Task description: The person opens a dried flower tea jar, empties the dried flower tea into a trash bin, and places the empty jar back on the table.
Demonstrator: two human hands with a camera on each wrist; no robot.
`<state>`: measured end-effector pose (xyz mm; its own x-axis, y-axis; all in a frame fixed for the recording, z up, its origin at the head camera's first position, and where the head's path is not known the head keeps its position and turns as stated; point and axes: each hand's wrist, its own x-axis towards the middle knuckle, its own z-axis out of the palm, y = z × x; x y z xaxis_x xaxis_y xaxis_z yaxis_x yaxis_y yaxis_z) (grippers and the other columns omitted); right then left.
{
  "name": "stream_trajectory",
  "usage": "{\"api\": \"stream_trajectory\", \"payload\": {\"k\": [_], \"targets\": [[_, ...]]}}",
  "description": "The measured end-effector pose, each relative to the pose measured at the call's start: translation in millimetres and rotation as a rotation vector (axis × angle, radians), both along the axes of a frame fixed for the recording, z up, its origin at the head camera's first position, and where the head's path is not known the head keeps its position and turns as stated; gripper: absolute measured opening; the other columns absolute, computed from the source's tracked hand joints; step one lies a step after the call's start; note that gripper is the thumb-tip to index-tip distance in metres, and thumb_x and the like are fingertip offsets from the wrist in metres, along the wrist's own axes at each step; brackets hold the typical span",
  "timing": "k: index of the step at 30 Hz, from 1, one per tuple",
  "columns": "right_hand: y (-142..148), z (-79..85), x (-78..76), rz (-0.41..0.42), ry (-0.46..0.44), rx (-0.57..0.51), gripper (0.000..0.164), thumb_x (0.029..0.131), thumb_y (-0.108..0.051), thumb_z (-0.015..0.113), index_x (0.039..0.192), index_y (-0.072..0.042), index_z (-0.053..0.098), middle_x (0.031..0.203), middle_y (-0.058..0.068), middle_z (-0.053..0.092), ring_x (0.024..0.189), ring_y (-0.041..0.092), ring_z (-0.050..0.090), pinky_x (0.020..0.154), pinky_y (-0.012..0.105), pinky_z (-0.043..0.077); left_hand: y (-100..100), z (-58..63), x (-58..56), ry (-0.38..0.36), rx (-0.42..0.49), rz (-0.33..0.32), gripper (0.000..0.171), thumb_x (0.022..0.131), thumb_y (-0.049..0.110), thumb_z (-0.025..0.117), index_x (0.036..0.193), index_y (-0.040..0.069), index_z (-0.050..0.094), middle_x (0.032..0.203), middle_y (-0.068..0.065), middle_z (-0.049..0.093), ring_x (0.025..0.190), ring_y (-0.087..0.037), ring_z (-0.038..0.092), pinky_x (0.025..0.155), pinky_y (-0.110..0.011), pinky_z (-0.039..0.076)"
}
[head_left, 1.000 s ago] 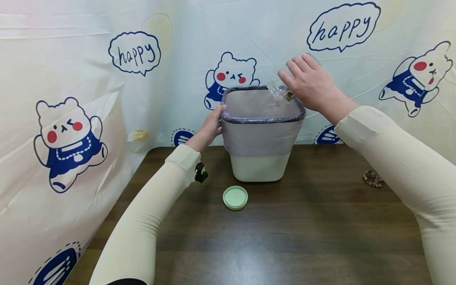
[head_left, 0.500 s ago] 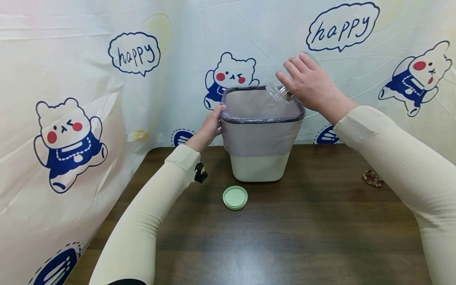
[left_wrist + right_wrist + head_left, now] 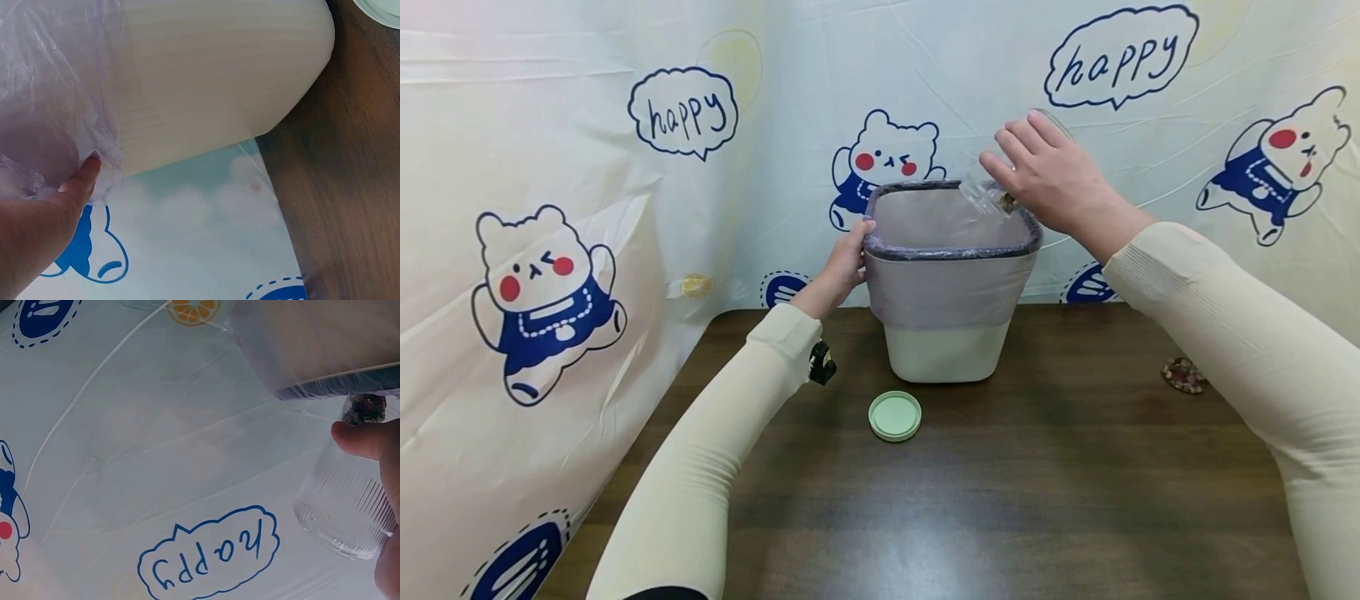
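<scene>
Left hand point(image 3: 844, 260): closed narrowly on the lip of the bin point(image 3: 947, 357), at the side nearest it; on my left wrist feed one digit lies against the liner point(image 3: 951, 292) outside. Right hand point(image 3: 1051, 177): wrapped about the jar point(image 3: 340, 506), its spread no wider than the jar's body. I record the jar as tilted, mouth down, to the left of that hand and over the bin's opening; whether it touches the rim I cannot tell. Dark dry bits point(image 3: 365, 409) sit near its neck, too small for me to count.

Count: one bin, one liner, one jar, one lid point(image 3: 895, 417). The lid lies on the table point(image 3: 1000, 508), between the hands and nearer the wearer than either. I also log one mottled piece point(image 3: 1183, 376) just beside the right sleeve point(image 3: 1240, 325), nature undetermined.
</scene>
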<state>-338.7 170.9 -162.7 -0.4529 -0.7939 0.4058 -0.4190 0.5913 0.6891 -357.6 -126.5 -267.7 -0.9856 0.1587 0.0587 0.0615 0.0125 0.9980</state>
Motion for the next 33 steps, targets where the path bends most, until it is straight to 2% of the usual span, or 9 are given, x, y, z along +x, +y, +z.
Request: {"api": "stream_trajectory", "payload": {"k": [19, 25, 33], "targets": [[-1.6, 1.6, -2.6, 0.043, 0.089, 0.076, 0.060, 0.075, 0.008, 0.071, 0.127, 0.001, 0.041, 0.129, 0.030, 0.046, 0.122, 0.042, 0.038, 0.112, 0.050, 0.022, 1.0, 0.7, -1.6, -0.009, 0.017, -0.008, 0.064, 0.099, 0.044, 0.042, 0.150, 0.007, 0.033, 0.151, -0.010, 0.036, 0.136, -0.027, 0.037, 0.108, -0.047, 0.033], [0.6, 1.6, -2.5, 0.045, 0.089, 0.095, 0.065, 0.072, 0.009, 0.074, 0.128, 0.001, 0.042, 0.130, 0.030, 0.045, 0.123, 0.042, 0.038, 0.113, 0.049, 0.021, 4.2, 2.2, -4.2, -0.034, 0.047, 0.003, 0.061, 0.098, 0.042, 0.044, 0.148, 0.008, 0.038, 0.148, -0.010, 0.040, 0.132, -0.026, 0.041, 0.105, -0.046, 0.036], [-2.5, 0.3, -5.6, 0.034, 0.103, 0.155, 0.072, 0.070, 0.007, 0.077, 0.131, 0.000, 0.039, 0.133, 0.029, 0.044, 0.125, 0.041, 0.038, 0.113, 0.049, 0.020, 0.7, 1.9, -2.8, -0.034, 0.046, 0.013, 0.061, 0.098, 0.041, 0.043, 0.148, 0.007, 0.037, 0.150, -0.010, 0.038, 0.133, -0.026, 0.039, 0.106, -0.046, 0.035]]}}
